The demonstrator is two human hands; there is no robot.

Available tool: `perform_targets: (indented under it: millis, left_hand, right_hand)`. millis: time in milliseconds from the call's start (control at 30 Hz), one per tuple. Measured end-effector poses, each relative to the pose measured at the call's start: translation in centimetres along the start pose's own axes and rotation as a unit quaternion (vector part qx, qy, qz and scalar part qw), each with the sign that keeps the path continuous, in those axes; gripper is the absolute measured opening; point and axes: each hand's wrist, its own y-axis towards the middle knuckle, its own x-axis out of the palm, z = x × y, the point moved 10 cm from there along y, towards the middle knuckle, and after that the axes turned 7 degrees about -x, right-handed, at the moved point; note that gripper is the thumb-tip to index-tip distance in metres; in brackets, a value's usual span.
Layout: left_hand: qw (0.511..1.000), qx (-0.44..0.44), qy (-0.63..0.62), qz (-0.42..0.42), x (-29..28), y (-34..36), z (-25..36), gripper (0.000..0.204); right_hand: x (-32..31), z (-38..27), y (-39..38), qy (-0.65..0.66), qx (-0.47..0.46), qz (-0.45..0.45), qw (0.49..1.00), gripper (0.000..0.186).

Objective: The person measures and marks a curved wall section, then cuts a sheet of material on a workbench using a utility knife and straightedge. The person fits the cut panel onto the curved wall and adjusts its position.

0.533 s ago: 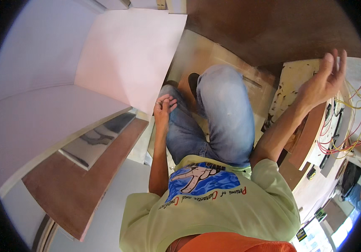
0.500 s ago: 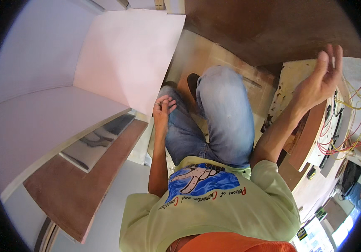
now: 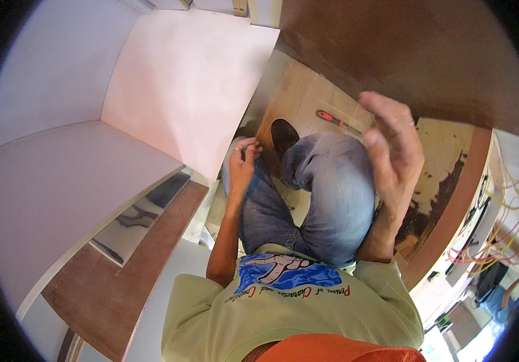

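Note:
My right hand (image 3: pixel 397 154) is raised beside my bent right knee, its thumb and fingers apart and nothing held between them. A screwdriver (image 3: pixel 329 117) with a red and black handle lies on the wooden floor beyond that knee; part of its shaft is hard to make out. Close to my left knee, my left hand (image 3: pixel 242 168) is loosely curled with a ring on one finger, and I see nothing in it. My jeans-clad legs (image 3: pixel 338 187) are bent in a squat, with a dark shoe (image 3: pixel 283 134) on the floor between them.
A pale panel (image 3: pixel 187 84) stands on the left, above a brown board (image 3: pixel 108 301) with a mirror-like strip (image 3: pixel 142 217). A dark brown panel (image 3: pixel 404 54) closes the far side. At right, red and yellow wires (image 3: pixel 507 223) hang beside an open wooden box (image 3: pixel 446 175).
My right hand has swung left from the wires' side toward my right knee. The screwdriver's red handle now shows. The left hand has shifted slightly, its fingers more curled.

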Motion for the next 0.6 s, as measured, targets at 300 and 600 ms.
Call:
perform_targets:
  millis: [300,600]
  left_hand:
    - [0.998,0.029,-0.03,-0.042,8.4,7.9,1.7,0.029]
    - [0.886,-0.146,-0.439,-0.032,16.2,19.8,-0.7,0.06]
  right_hand:
    - [4.6,15.6,-3.0,0.077,0.276,-0.09,0.954,0.04]
    - [6.1,20.2,-3.6,0.064,0.338,-0.174,0.923,0.044]
